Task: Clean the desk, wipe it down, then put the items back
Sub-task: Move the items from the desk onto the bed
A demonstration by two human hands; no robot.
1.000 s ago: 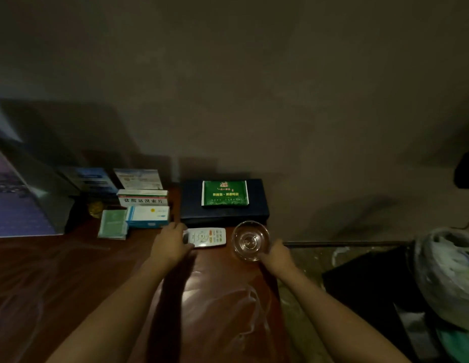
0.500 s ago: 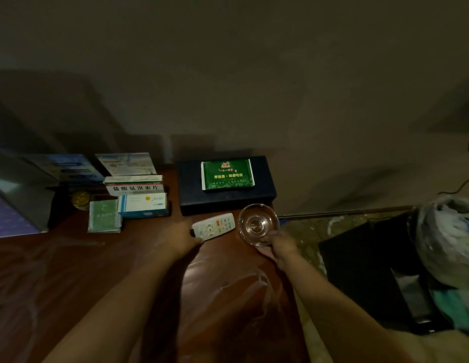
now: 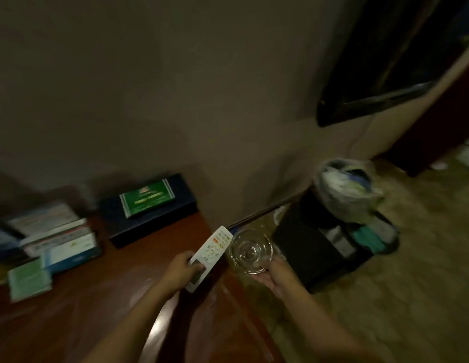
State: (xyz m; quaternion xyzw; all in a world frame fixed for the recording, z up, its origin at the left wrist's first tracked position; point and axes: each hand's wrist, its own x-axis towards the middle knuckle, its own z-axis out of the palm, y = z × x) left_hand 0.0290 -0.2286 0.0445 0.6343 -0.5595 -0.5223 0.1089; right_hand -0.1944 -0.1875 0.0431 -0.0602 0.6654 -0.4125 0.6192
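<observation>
- A white, oblong plastic remote control (image 3: 209, 255) is gripped at its lower end by the left hand (image 3: 181, 269), fingers curled round the body and the thumb laid across its face. The remote is tilted, its far end raised toward the upper right, above the right edge of the desk.
- On the remote's face a small grey display near the thumb, a round pale button cluster in the middle and rows of small buttons with orange marks at the far end can be made out; the lettering is too blurred to be read.
- A clear, round, shallow glass dish (image 3: 251, 250) with a thick base and concentric rings is held from below and at its near rim by the right hand (image 3: 276, 276), fingers curled under it. It is held just past the desk edge, over the floor, just beside the remote's far end.
- The dark reddish-brown polished wooden desk (image 3: 102, 297) is seen at the lower left, with glossy reflections on its surface.
- A dark navy rectangular box (image 3: 160, 221) is set against the wall at the back of the desk, with a green flat packet (image 3: 146, 199) lying on top.
- A stack of white and blue cardboard boxes (image 3: 63, 244) is placed at the left, with a pale green flat packet (image 3: 29, 280) just in front.
- On the floor to the right a bin lined with a pale plastic bag (image 3: 346, 189) is seen.
</observation>
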